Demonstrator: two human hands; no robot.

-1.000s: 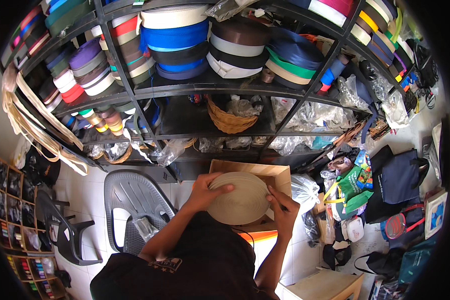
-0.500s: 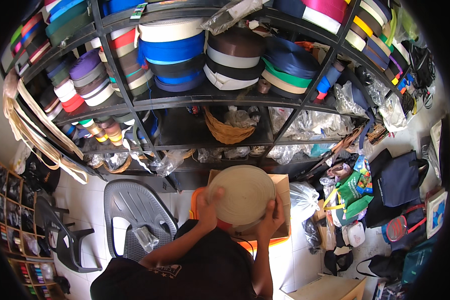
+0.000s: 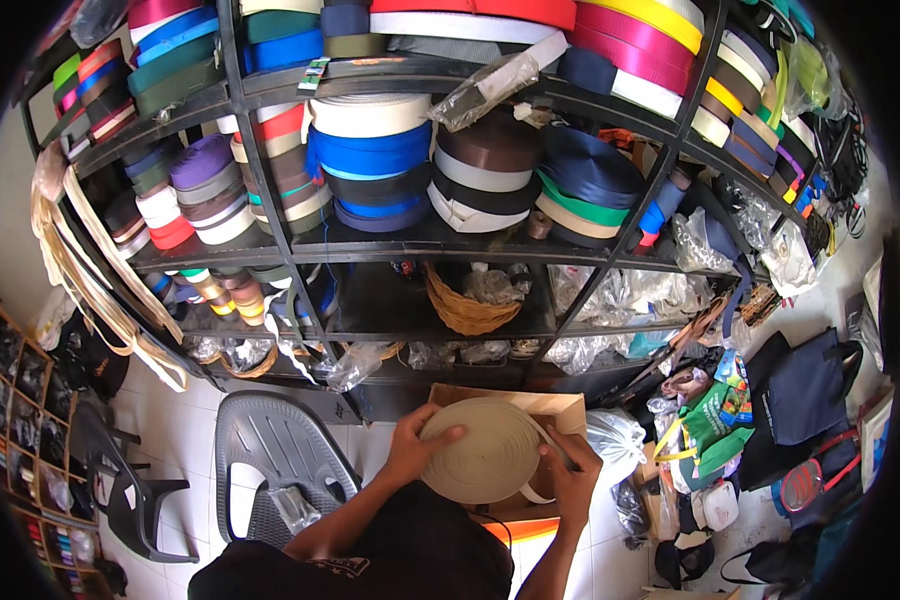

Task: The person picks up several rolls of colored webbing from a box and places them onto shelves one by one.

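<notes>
A flat round roll of beige webbing (image 3: 482, 452) is held in front of my body, its coiled face turned up. My left hand (image 3: 417, 447) grips its left rim, with the thumb lying on the coils. At the right rim, my right hand (image 3: 574, 472) pinches the webbing's outer turn between thumb and fingers. A paler loop of strap hangs below the roll near that hand. Under and behind the roll is an open cardboard box (image 3: 567, 406), its inside mostly hidden by the roll.
Black shelving (image 3: 370, 240) ahead carries many coloured webbing rolls, a wicker basket (image 3: 470, 305) and plastic bags. A grey plastic chair (image 3: 280, 430) with a small clear packet stands at left. Bags, including a green one (image 3: 715, 425), are piled at right. Something orange (image 3: 530, 528) shows below the box.
The roll has come lower and tilted. My right hand has moved from supporting its edge to pinching the outer turn, and a strap loop now hangs loose. The view has shifted upward.
</notes>
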